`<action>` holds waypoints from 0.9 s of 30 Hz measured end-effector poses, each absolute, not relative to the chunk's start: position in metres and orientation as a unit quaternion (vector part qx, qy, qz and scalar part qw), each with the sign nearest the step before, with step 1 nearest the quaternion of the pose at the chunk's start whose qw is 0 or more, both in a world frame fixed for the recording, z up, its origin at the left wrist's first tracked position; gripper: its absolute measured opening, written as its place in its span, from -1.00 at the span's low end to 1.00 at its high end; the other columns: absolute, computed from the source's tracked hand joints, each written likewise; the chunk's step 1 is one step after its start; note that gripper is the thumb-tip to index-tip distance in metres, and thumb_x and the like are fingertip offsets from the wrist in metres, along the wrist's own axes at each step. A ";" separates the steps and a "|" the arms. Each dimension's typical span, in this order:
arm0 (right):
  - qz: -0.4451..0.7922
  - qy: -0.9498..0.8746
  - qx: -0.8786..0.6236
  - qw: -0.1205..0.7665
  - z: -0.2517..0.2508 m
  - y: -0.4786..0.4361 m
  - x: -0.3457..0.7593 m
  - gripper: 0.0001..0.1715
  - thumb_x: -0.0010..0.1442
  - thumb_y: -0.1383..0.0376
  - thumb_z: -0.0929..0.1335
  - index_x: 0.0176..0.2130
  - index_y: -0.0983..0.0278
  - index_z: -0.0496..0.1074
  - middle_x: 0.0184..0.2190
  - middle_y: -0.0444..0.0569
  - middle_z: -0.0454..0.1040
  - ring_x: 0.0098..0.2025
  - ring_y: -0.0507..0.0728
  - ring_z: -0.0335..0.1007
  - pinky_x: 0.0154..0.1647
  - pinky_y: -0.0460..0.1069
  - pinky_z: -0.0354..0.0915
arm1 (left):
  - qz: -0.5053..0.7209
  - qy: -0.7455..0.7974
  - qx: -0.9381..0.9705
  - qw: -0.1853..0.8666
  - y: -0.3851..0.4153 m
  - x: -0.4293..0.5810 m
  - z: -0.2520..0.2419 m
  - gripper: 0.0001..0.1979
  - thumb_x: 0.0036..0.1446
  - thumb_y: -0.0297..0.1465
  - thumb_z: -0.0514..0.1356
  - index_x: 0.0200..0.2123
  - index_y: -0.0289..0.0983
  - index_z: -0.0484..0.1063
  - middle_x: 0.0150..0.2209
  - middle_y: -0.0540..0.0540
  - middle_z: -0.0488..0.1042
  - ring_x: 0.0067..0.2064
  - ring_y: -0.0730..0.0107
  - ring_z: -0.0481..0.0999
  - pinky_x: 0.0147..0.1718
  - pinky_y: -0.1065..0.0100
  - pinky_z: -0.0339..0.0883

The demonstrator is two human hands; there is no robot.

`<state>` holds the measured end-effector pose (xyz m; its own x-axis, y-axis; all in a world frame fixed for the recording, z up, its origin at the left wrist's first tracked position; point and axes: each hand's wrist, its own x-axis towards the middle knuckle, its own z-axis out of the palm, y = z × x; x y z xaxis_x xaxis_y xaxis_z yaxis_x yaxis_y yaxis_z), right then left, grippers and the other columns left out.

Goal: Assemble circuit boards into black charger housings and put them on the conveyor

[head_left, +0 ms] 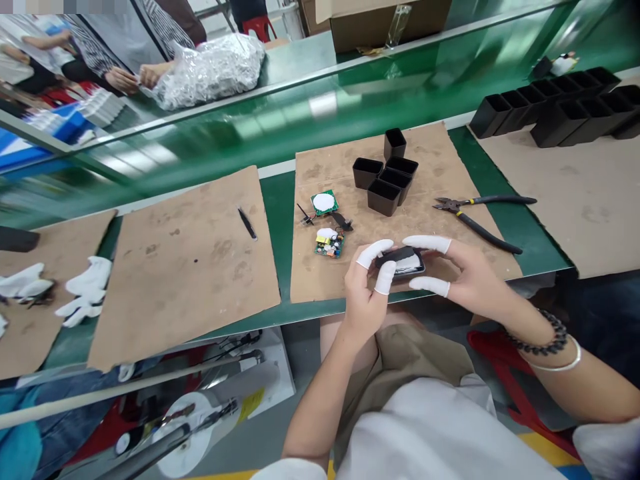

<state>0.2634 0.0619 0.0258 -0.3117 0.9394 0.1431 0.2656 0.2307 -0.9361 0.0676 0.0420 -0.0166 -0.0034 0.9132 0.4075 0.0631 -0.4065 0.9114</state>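
Head view. Your left hand grips a black case by its left end, the thumb and forefinger pinched on it; a white surface shows inside the case. The case is raised over the near edge of a cardboard sheet, in front of your lap. Your right hand stands at the case's right end with thumb and forefinger set wide, one above and one below it; whether these fingertips touch it, you cannot tell. White finger covers sheathe the thumb and forefinger of each hand.

Beyond your left hand lie a green board with a white disc and, nearer you, a board crowded with components; dark parts lie between them. Behind the case, five black cups stand on the sheet, mouths upward, four clustered and one slightly farther back. To the right rest cutters, handles spread, reaching past the sheet's edge. On the next sheet to the left lies a slim dark tool; farther left, white gloves. At upper right, more black cups stand in rows. Across the bench, a co-worker's hands are beside a clear plastic bag.
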 end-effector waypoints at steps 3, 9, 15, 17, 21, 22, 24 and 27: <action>0.295 -0.742 -0.436 0.415 0.015 0.054 0.261 -0.65 0.25 0.24 0.49 0.05 0.10 0.60 -0.02 -0.01 0.70 -0.02 0.27 0.66 0.09 0.18 0.55 | 0.566 0.397 0.620 0.371 0.042 0.067 -0.014 -0.69 0.47 -0.28 0.14 0.19 -0.17 0.47 0.02 -0.18 0.60 0.08 0.25 0.61 0.14 0.21 0.50; 0.422 -0.634 -0.442 0.474 0.018 0.045 0.264 -0.33 0.11 0.12 0.61 0.18 0.07 0.52 0.15 0.01 0.62 0.06 0.26 0.64 0.11 0.15 0.56 | 0.558 0.426 0.594 0.392 0.044 0.068 -0.014 -0.65 0.45 -0.18 0.17 0.17 -0.20 0.49 0.04 -0.18 0.62 0.09 0.25 0.62 0.15 0.25 0.49; 0.532 -0.471 -0.449 0.542 0.014 0.034 0.255 -0.60 0.20 0.08 0.56 0.02 0.05 0.62 -0.08 -0.05 0.69 -0.03 0.20 0.65 -0.06 0.07 0.60 | 0.569 0.516 0.483 0.419 0.060 0.080 -0.007 -0.67 0.39 -0.10 0.21 -0.04 -0.25 0.51 -0.21 -0.10 0.63 -0.21 0.37 0.62 -0.20 0.40 0.49; 0.531 -0.439 -0.456 0.564 0.011 0.030 0.250 -0.61 0.20 0.00 0.55 -0.03 0.09 0.65 -0.19 -0.05 0.69 -0.14 0.17 0.65 -0.20 0.03 0.58 | 0.560 0.535 0.458 0.437 0.064 0.083 -0.005 -0.71 0.36 -0.12 0.23 -0.13 -0.25 0.51 -0.34 -0.04 0.57 -0.32 0.42 0.56 -0.31 0.44 0.43; 0.496 -0.407 -0.492 0.589 0.007 0.022 0.247 -0.45 0.23 -0.18 0.47 -0.47 0.21 0.61 -0.57 -0.08 0.51 -0.58 0.03 0.36 -0.60 -0.05 0.28 | 0.553 0.553 0.449 0.432 0.065 0.084 -0.003 -0.77 0.35 -0.19 0.23 -0.17 -0.25 0.49 -0.29 -0.04 0.57 -0.27 0.41 0.54 -0.26 0.43 0.40; 0.491 -0.402 -0.501 0.588 0.006 0.021 0.247 -0.36 0.22 -0.21 0.46 -0.57 0.22 0.54 -0.64 -0.09 0.43 -0.64 0.00 0.26 -0.67 -0.05 0.15 | 0.551 0.555 0.452 0.429 0.065 0.084 -0.003 -0.79 0.36 -0.22 0.22 -0.17 -0.25 0.49 -0.28 -0.04 0.57 -0.26 0.41 0.54 -0.24 0.43 0.39; 0.487 -0.402 -0.515 0.580 0.005 0.018 0.247 -0.27 0.20 -0.24 0.46 -0.67 0.23 0.43 -0.70 -0.11 0.33 -0.69 -0.03 0.13 -0.70 -0.04 -0.02 | 0.547 0.559 0.457 0.423 0.065 0.085 -0.004 -0.83 0.37 -0.27 0.21 -0.15 -0.26 0.49 -0.26 -0.05 0.57 -0.23 0.41 0.54 -0.20 0.42 0.39; 0.487 -0.425 -0.514 0.564 0.005 0.017 0.247 -0.28 0.23 -0.20 0.46 -0.66 0.24 0.37 -0.70 -0.16 0.22 -0.66 -0.04 0.09 -0.64 -0.04 -0.03 | 0.554 0.562 0.454 0.413 0.066 0.087 -0.004 -0.86 0.37 -0.32 0.20 -0.13 -0.26 0.47 -0.22 -0.07 0.57 -0.18 0.40 0.56 -0.16 0.41 0.40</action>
<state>0.2469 0.0167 0.0047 0.1654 0.9860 -0.0210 -0.1117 -0.0024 -0.9937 0.0872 0.0663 -0.0038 -0.2461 0.9685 0.0382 0.0523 -0.0260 0.9983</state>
